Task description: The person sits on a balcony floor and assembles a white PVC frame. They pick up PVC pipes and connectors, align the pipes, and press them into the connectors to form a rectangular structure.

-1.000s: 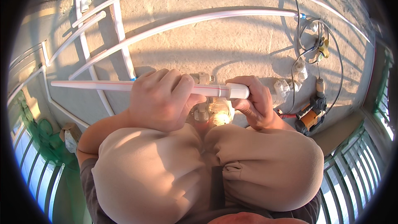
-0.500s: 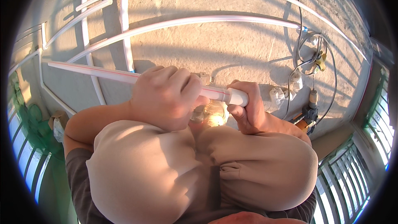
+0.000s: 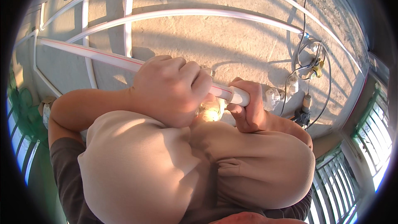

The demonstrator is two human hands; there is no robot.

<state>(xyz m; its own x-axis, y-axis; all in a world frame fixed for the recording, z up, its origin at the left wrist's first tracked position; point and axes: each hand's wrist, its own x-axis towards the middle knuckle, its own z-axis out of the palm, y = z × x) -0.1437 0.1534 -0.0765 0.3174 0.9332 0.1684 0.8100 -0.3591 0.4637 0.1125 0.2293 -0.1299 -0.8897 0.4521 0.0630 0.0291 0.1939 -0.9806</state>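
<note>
Head view shows the left hand (image 3: 172, 90) knuckles up, grip wrapped round a white pipe (image 3: 95, 55) slanting from upper left to mid-frame. Right of centre, the right hand (image 3: 252, 107) pinches the end fitting (image 3: 240, 96).

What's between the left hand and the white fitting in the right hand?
A short, bare stretch of red-striped white pipe, in the head view.

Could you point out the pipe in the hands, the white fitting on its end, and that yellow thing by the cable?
Pipe (image 3: 99, 56): head view, on its uncovered left stretch.
White fitting (image 3: 240, 96): head view, on its side.
Yellow thing (image 3: 318, 69): head view, about its middle.
</note>
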